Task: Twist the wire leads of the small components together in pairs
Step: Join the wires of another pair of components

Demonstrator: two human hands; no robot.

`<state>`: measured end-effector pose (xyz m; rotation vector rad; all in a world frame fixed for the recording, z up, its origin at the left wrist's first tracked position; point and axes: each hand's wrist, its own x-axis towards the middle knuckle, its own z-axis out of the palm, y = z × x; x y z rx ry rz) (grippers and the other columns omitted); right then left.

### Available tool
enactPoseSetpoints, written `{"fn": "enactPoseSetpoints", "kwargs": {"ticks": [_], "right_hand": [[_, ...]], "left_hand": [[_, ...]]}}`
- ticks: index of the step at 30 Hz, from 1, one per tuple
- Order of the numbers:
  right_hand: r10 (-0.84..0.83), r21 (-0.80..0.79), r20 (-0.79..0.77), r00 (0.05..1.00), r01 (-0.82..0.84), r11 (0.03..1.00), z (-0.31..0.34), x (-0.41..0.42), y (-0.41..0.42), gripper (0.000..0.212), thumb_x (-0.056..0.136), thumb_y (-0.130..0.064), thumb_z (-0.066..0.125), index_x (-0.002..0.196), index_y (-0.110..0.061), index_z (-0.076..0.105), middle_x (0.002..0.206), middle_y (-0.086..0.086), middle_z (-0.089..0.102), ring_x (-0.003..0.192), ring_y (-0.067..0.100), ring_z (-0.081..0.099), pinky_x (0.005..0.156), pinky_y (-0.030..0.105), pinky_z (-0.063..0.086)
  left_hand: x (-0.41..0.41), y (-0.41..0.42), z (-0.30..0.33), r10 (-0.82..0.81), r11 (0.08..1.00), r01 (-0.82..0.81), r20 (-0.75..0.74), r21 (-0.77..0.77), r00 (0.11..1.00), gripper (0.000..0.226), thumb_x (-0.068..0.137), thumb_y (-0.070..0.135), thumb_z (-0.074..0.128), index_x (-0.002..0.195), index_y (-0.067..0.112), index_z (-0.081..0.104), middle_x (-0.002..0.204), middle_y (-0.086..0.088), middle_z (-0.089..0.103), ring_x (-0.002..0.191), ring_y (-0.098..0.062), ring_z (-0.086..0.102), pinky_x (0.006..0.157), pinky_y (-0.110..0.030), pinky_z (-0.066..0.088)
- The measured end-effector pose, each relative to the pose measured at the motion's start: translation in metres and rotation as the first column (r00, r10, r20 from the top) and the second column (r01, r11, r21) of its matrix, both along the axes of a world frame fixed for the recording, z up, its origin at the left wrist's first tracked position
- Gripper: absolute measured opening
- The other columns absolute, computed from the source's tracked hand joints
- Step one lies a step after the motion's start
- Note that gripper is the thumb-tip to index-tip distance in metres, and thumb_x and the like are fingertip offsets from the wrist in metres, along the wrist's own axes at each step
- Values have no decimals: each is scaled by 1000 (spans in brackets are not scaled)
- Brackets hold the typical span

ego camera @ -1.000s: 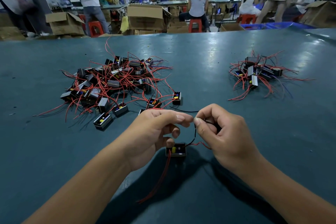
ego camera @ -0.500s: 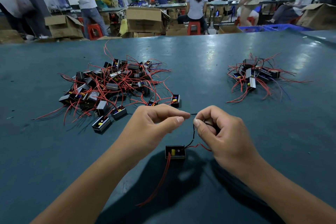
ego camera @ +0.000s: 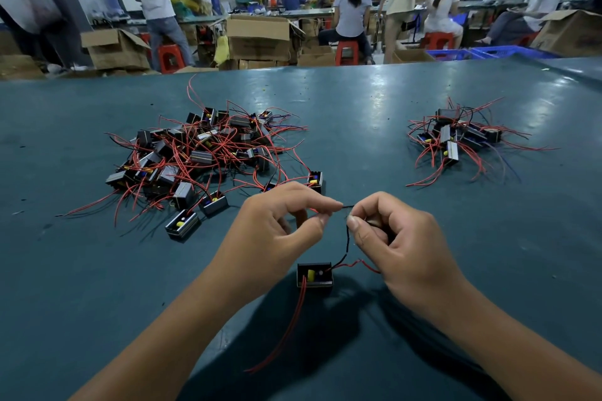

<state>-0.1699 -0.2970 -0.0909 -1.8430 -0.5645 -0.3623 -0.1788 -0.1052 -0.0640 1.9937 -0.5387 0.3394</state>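
The left hand pinches a thin black lead between thumb and forefinger, its other fingers curled loosely beneath. The right hand faces it, thumb and forefinger closed on the same lead just beside the left fingertips, the remaining fingers folded into the palm. The lead drops from the pinch to a small black component sitting on the teal table between the wrists; a red lead trails from it toward the near edge. A big pile of components lies left, a smaller pile well apart to the right. Compared with half a second ago, both pinches hold as before and the fingertips stand slightly apart, a short stretch of wire showing between them.
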Motion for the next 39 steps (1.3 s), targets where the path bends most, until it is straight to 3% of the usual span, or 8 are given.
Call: {"fn": "enactPoseSetpoints", "kwargs": {"ticks": [4, 9, 15, 22, 28, 32, 35, 39], "right_hand": [[14, 9, -9, 1000, -14, 1000, 0, 0, -1, 10, 89, -26, 60, 81, -22, 59, 49, -10, 31, 48, 5, 25, 47, 16, 27], [3, 3, -40, 999, -3, 1000, -1, 4, -2, 9, 88, -30, 60, 83, -23, 60, 50, -9, 35, 49, 5, 29, 49, 17, 29], [81, 25, -115, 990, -79, 997, 4, 7, -5, 9, 90, -22, 63, 81, -23, 62, 59, -10, 52, 53, 2, 40, 51, 14, 34], [57, 5, -156, 986, -57, 998, 6, 12, -8, 15, 92, -11, 64, 79, -18, 63, 58, -9, 54, 53, 5, 45, 54, 17, 38], [-79, -94, -161, 984, 64, 994, 20, 20, -25, 21, 96, -4, 52, 99, -22, 61, 92, -7, 72, 93, 6, 66, 86, 22, 49], [-101, -227, -107, 989, 75, 971, 33, 19, -48, 18, 94, -11, 56, 90, -28, 60, 89, -13, 70, 85, 3, 63, 77, 15, 47], [-75, -330, -39, 996, 58, 942, 35, 14, -44, 7, 92, -24, 62, 87, -29, 62, 85, -14, 66, 75, 7, 59, 67, 19, 43], [-65, -349, 82, 995, 90, 933, 28, 8, -26, 8, 89, -23, 70, 84, -20, 65, 73, -13, 61, 68, -4, 54, 64, 6, 37]], "left_hand": [[0, -2, -1, -16, 1000, 16, 7, 9, 1000, 20, 89, 17, 65, 100, 25, 79, 94, 10, 70, 75, -11, 60, 56, -28, 42], [5, -3, -14, -102, 991, 113, -146, 69, 984, 14, 91, 17, 70, 102, 23, 74, 88, 20, 71, 65, 5, 55, 58, -8, 38], [11, -10, -23, -106, 994, 104, -157, -19, 982, 11, 92, 29, 69, 88, 19, 73, 78, 8, 70, 69, -6, 59, 66, -19, 44], [13, -3, -18, -57, 993, 68, -114, 98, 992, 11, 94, 27, 67, 84, 22, 68, 71, 14, 66, 54, 7, 49, 55, -7, 34], [12, 8, -13, -12, 965, 54, -163, 257, 986, 10, 93, 15, 63, 89, 24, 64, 85, 22, 61, 68, 5, 50, 64, -10, 36], [5, 4, -8, -29, 933, 36, -25, 358, 999, 6, 87, 33, 63, 85, 32, 58, 90, 23, 55, 85, -5, 51, 71, -9, 33], [4, -5, -13, 52, 961, -64, 51, 268, 997, 13, 86, 40, 70, 82, 32, 60, 85, 15, 56, 78, -7, 51, 66, -12, 34], [7, -18, -24, 204, 955, -220, 98, 197, 974, 13, 87, 40, 74, 89, 29, 67, 75, 14, 55, 69, -1, 50, 62, -20, 36]]}}
